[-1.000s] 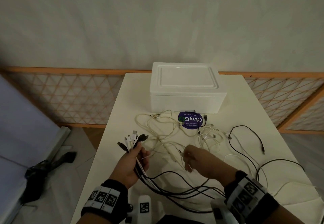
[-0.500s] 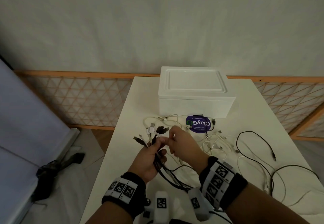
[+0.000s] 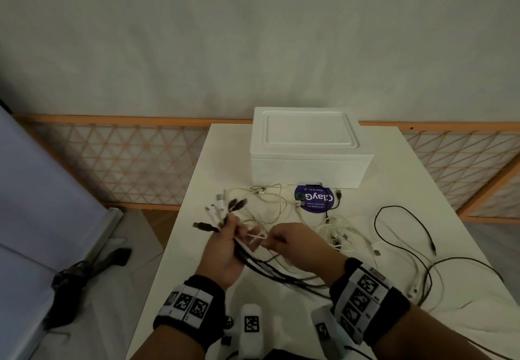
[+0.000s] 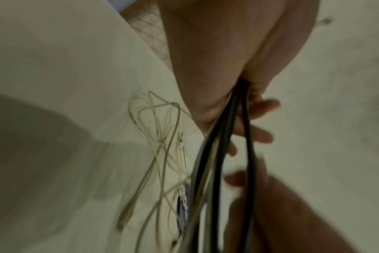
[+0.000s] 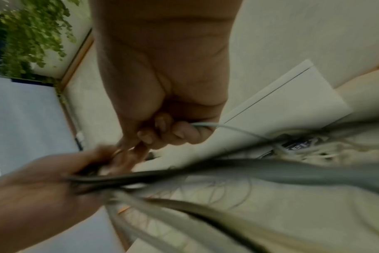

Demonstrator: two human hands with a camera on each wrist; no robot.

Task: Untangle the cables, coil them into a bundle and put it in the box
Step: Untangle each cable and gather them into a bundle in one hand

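My left hand (image 3: 225, 247) grips a bunch of black and white cables (image 3: 270, 269) above the table's near left part, their plug ends (image 3: 222, 207) fanning out above the fist. The wrist view shows the same black cables (image 4: 223, 137) running out of the left hand (image 4: 238, 95). Just to its right, my right hand (image 3: 284, 242) pinches a thin white cable (image 3: 254, 237) close to the left hand's fingers; the cable (image 5: 223, 127) leaves the curled fingers (image 5: 175, 131). A closed white foam box (image 3: 306, 148) stands at the table's far end.
Loose white cables (image 3: 340, 233) and black cables (image 3: 405, 227) sprawl over the white table (image 3: 422, 179) to the right. A round purple disc (image 3: 313, 199) lies before the box. A lattice fence (image 3: 126, 162) runs behind; dark gear (image 3: 84, 269) lies on the floor at left.
My right hand carried a white cable end up to the left hand's bunch, then drew back slightly right, still pinching a white cable. The left hand rose a little with its bunch.
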